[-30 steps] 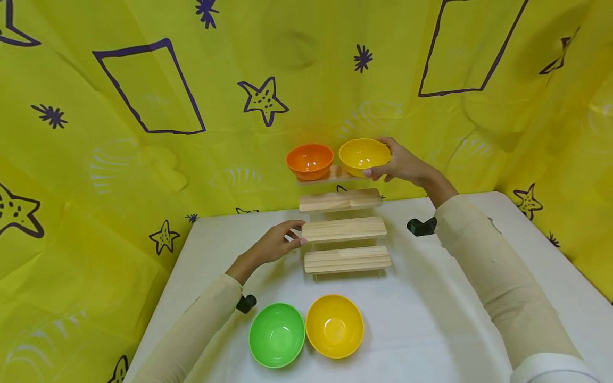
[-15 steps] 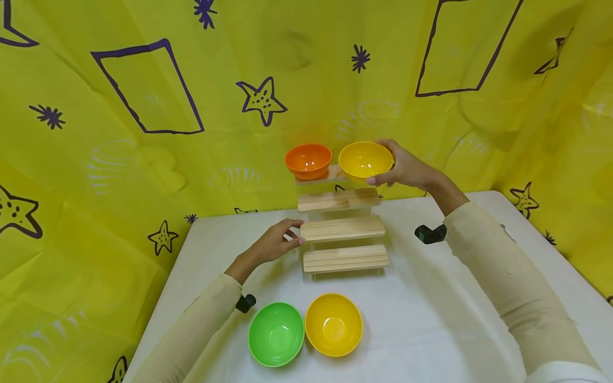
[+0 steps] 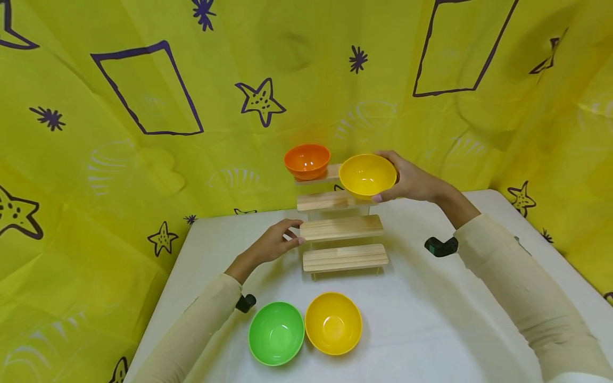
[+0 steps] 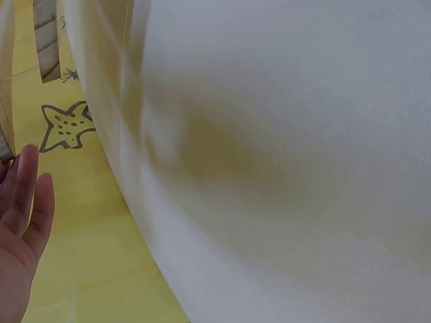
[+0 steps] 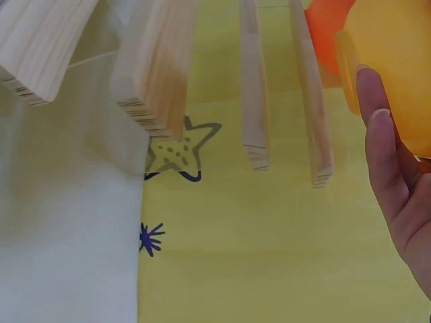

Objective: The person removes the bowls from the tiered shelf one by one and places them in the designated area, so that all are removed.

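A yellow bowl [image 3: 366, 174] is in my right hand [image 3: 413, 178], which grips its right side, thumb in front. It is above the upper steps of a tiered wooden stand [image 3: 342, 227]. In the right wrist view my fingers [image 5: 380, 145] lie against the bowl's [image 5: 397, 60] underside near its foot. An orange bowl [image 3: 307, 161] sits on the left part of the top step. My left hand [image 3: 272, 242] holds the left end of a lower step between thumb and fingers; the left wrist view shows only part of that hand [image 4: 23, 222], not the step.
A green bowl [image 3: 276, 334] and a second yellow bowl [image 3: 333, 323] stand side by side on the white tabletop [image 3: 416, 330], in front of the stand. Yellow patterned cloth [image 3: 230, 170] hangs behind and at the sides.
My right hand has brought the yellow bowl off the right part of the top step, forward and slightly right, toward me. The left hand stays at the stand.
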`<state>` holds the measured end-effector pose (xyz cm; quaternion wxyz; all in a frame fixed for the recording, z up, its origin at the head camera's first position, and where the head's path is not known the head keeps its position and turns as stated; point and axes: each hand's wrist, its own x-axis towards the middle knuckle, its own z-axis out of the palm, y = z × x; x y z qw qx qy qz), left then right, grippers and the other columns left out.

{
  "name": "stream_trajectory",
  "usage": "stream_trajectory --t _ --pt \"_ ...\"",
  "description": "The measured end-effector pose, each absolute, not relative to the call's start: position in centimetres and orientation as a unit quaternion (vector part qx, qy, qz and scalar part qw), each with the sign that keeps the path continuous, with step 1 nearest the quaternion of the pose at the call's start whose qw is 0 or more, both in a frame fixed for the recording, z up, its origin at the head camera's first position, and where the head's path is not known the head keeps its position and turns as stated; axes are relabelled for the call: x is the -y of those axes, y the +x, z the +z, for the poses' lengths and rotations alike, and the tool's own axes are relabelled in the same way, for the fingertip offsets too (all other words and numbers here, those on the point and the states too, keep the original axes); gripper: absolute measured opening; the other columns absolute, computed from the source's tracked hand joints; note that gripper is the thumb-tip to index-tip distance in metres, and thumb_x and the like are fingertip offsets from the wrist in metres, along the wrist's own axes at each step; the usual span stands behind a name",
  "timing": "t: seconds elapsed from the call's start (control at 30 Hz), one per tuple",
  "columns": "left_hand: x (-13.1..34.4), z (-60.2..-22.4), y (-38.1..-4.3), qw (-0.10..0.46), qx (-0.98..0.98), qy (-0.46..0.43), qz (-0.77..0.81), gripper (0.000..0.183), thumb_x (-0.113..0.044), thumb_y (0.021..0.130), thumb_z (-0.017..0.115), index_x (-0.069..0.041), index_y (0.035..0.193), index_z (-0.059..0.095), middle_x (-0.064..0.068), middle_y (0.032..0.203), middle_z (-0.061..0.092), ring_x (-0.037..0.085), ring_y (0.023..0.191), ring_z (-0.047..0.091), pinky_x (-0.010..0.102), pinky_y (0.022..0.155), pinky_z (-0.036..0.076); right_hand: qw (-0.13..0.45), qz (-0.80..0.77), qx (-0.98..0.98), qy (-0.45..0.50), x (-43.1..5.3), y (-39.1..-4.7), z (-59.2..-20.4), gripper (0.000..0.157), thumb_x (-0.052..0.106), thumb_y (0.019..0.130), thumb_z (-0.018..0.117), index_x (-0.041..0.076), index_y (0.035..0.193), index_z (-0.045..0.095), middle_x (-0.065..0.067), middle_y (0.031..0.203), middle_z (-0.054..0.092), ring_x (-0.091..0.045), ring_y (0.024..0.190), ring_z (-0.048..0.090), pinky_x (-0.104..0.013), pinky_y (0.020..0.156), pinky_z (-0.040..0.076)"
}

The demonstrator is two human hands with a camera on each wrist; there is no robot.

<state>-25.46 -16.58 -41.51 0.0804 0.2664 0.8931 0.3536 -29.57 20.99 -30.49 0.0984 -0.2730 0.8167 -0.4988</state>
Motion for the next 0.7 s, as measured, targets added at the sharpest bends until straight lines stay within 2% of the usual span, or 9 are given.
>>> stream_trajectory --t 0.43,0.7 --pt "16.5 -41.6 -25.5 0.082 -0.897 0.263 0.347 0.06 -0.027 0.099 0.066 -0.001 0.148 0.044 0.017 0.14 0.055 0.029 0.114 0.064 0.039 0.092 0.056 0.109 -0.505 -0.812 -0.273 -22.0 -27.4 -31.8 0.098 0.004 0.077 0.084 0.012 0.153 0.023 -0.015 0.144 0.039 -0.033 0.117 0.052 -0.028 0.087 0.057" --pt "16.4 -41.7 -25.6 0.076 -0.896 0.257 0.353 0.061 -0.028 0.097 0.069 -0.002 0.147 0.046 0.015 0.143 0.055 0.027 0.113 0.065 0.038 0.09 0.057 0.119 -0.502 -0.812 -0.272 -22.6 -26.0 -32.3 0.1 0.005 0.076 0.085 0.011 0.154 0.021 -0.016 0.145 0.038 -0.035 0.116 0.053 -0.029 0.086 0.057"
